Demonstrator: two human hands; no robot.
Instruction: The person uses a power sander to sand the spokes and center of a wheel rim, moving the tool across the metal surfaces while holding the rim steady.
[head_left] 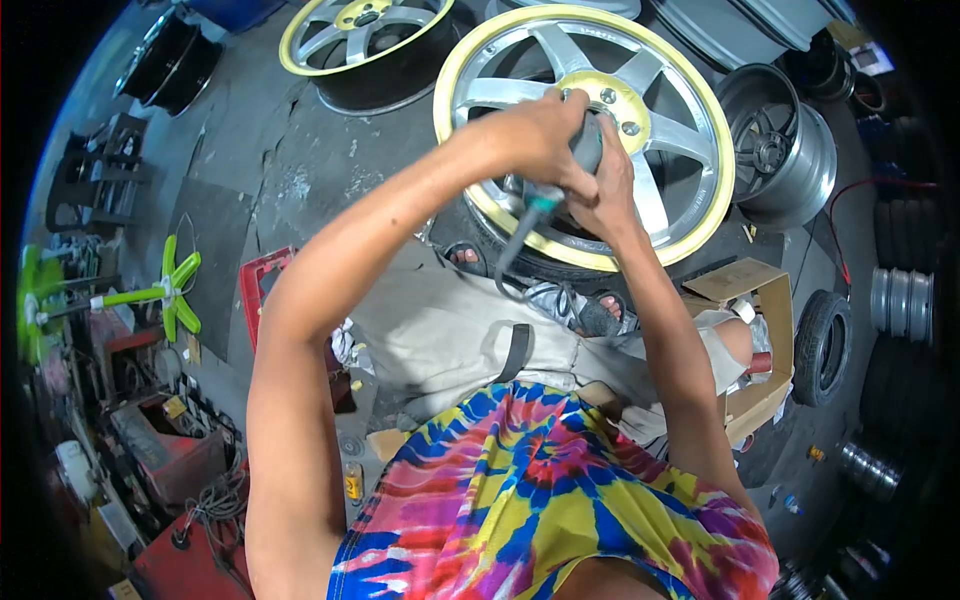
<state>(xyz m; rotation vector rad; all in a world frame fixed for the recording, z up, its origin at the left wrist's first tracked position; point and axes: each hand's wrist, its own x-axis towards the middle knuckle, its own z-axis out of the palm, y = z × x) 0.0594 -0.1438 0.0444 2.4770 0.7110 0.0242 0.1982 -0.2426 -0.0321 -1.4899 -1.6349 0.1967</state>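
A large silver alloy wheel rim (650, 72) with a yellow lip and a yellow hub lies in front of me on top of a tire. Over its hub, my left hand (548, 135) and my right hand (608, 195) are both closed around a rounded grey power tool (588, 145). The tool has a green collar, and a grey hose (515, 245) bends down from it toward my feet. My fingers partly cover its body, so its exact kind and its working face are hidden. Light grey trousers (450, 315) cover my lap.
Another yellow-lipped rim (355, 60) stands at the upper left, with a dark rim (168, 62) farther left. Grey rims (785, 150) and an open cardboard box (760, 390) are on the right. At left are a green fan (180, 290), a red crate (252, 290) and red equipment (190, 560).
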